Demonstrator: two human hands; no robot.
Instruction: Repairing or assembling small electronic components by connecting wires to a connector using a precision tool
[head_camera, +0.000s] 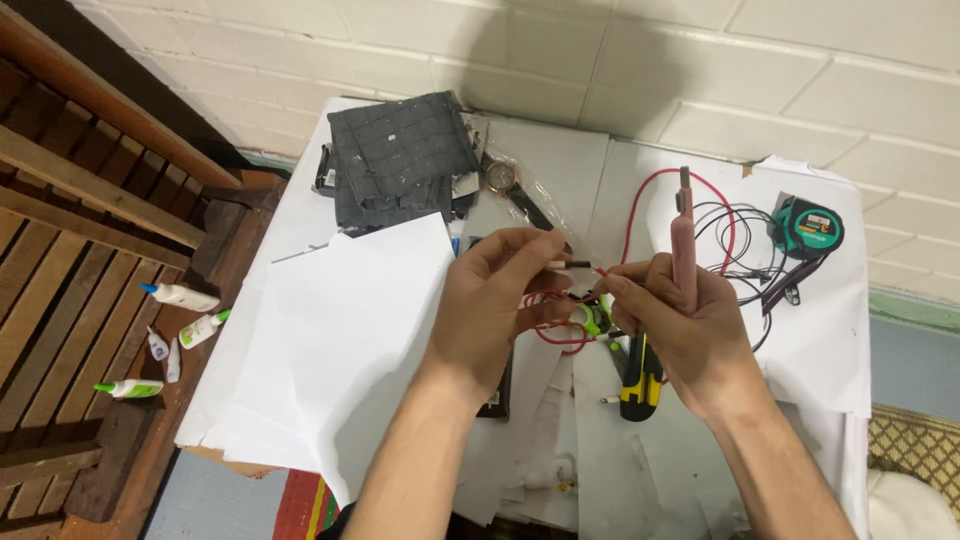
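A thin red wire (556, 303) (looped, with a dark tip) hangs above the paper-covered table (330, 350), pinched by the left hand (495, 300). The right hand (680, 325) clasps a pink probe (684, 240) upright beside it. A yellow-black screwdriver (640, 385) lies beneath.

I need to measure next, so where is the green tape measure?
In the head view the green tape measure lies at the table's far right, beyond the right hand, beside the black wires.
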